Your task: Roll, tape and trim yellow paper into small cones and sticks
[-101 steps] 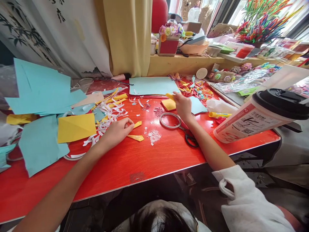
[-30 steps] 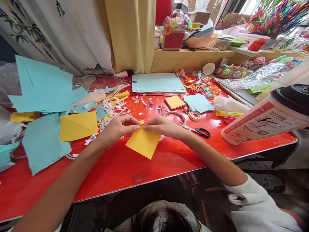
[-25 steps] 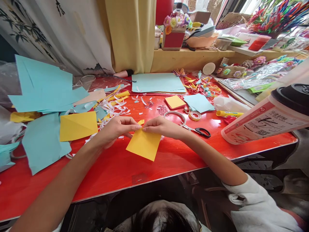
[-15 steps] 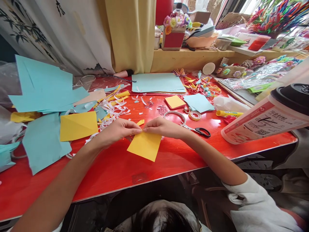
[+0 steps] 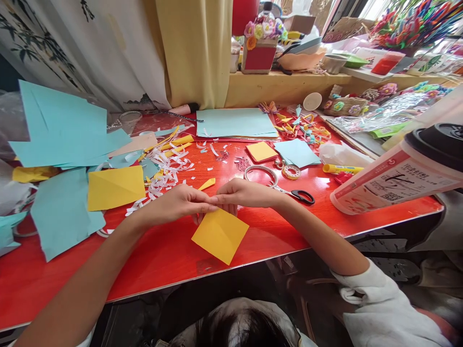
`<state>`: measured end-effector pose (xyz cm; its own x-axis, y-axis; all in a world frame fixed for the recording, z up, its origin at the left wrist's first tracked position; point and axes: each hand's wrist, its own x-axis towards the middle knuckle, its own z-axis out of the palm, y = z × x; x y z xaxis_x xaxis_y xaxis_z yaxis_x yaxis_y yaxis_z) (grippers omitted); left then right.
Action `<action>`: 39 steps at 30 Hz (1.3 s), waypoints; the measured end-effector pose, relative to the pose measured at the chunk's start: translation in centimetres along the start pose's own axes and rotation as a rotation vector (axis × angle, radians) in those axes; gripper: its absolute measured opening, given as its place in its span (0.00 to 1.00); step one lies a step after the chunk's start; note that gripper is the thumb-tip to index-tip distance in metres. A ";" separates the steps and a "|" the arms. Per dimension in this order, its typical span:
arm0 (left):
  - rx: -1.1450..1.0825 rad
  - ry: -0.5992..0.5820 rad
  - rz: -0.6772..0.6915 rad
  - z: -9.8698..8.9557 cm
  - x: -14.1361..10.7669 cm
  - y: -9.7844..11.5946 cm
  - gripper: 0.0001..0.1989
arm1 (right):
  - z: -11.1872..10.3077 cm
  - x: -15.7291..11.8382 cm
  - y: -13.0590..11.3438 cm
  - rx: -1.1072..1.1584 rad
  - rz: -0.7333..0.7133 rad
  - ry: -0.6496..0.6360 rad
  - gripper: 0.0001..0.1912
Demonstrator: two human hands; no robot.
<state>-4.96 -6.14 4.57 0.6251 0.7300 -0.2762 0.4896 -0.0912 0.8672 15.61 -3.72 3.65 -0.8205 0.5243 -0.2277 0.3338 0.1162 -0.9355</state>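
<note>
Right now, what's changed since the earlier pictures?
The right hand has come from the yellow stack to meet the left hand; both now pinch a yellow square. Over the last second, the square and fingertips shifted toward the near table edge. The stack, blue sheets and cup look unmoved.

Both hands (image 5: 211, 202) together at the fingertips, forearms angled inward.

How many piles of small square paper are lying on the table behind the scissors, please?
2: one pile with yellow on top, behind the ring, and one light blue pile to its right. Others may be hidden under the clutter.
</note>
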 end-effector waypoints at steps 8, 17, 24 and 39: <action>0.095 0.017 0.018 -0.1 0.0 0.0 0.14 | 0.1 -0.2 -0.4 -0.147 0.002 -0.123 0.18; 0.117 0.013 0.055 -0.2 -0.1 0.0 0.12 | -0.1 -0.2 -0.2 0.042 0.020 -0.126 0.19; 0.125 -0.040 0.054 -0.1 0.0 0.2 0.15 | -0.2 -0.2 -0.1 0.118 0.011 -0.244 0.14; 0.200 0.035 0.025 -0.3 -0.2 0.0 0.13 | -0.4 0.2 0.5 0.039 0.032 -0.054 0.16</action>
<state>-5.30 -6.09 4.78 0.6190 0.7486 -0.2377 0.5870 -0.2399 0.7732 15.86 -3.21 3.28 -0.8337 0.4811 -0.2713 0.3431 0.0662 -0.9370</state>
